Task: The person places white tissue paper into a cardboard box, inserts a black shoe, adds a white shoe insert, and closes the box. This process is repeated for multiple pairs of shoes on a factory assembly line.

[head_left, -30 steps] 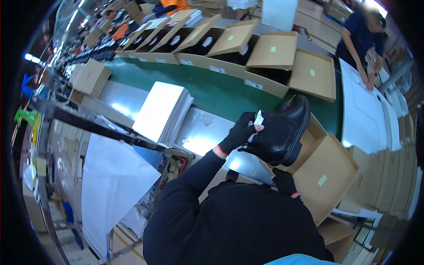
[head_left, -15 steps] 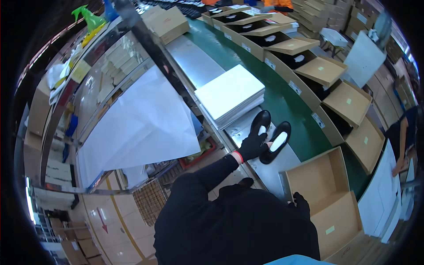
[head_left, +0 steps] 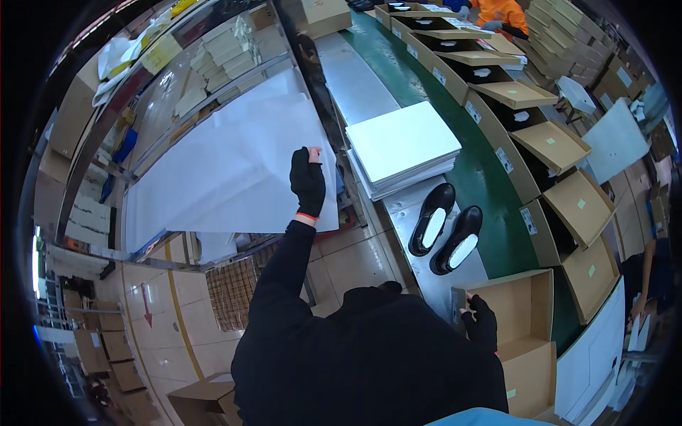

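On the left, the big white sheet [head_left: 220, 163] spreads wide, and here's the left hand [head_left: 308, 183] over its right side, fingers curled; pinching paper or not, I can't tell. One hasty tug could crease it! Next, the white stack [head_left: 405, 145] on the metal tabletop [head_left: 435, 281], and just beside it the black shoes [head_left: 458, 243], side by side; a sleeve's brush could knock them askew. Then the right hand [head_left: 481, 321], half curled at the open box's [head_left: 522, 298] wall, grip unclear; leaning there might shift it.
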Motion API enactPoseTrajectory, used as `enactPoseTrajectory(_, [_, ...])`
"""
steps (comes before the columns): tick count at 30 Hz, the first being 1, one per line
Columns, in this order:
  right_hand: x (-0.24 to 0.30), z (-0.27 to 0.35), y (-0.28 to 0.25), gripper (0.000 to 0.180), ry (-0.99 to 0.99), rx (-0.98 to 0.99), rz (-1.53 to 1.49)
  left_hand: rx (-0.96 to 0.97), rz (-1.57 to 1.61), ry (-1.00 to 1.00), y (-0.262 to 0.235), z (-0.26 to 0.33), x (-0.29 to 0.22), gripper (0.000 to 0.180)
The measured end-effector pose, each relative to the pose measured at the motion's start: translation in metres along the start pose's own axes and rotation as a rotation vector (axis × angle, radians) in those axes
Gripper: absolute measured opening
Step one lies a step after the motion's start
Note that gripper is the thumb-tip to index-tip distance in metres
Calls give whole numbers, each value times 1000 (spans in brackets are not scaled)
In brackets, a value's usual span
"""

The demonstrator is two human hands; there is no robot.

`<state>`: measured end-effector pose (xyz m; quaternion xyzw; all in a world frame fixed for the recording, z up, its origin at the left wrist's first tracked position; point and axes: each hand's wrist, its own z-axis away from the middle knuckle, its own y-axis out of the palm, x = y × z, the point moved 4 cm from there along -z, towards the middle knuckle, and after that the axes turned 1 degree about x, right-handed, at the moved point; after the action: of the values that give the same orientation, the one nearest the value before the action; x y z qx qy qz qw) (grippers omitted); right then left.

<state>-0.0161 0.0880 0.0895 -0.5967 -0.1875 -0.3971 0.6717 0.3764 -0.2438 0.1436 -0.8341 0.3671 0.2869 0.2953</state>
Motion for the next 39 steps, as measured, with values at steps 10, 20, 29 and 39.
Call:
enactPoseTrajectory(10, [10,-17,7,41,-91,18,69,196,-415,26,5,-29,85,22])
enactPoseTrajectory(20, [29,-22,19,37,-52,28,-28,109,-387,59,-110,-61,143,43])
enactPoseTrajectory(29, [80,-58,86,54,-27,536,-963,484,859,-639,-116,53,35,44])
enactPoseTrajectory(39, [159,-94,130,48,-810,261,-175,1296,634,-568,-105,141,-125,40])
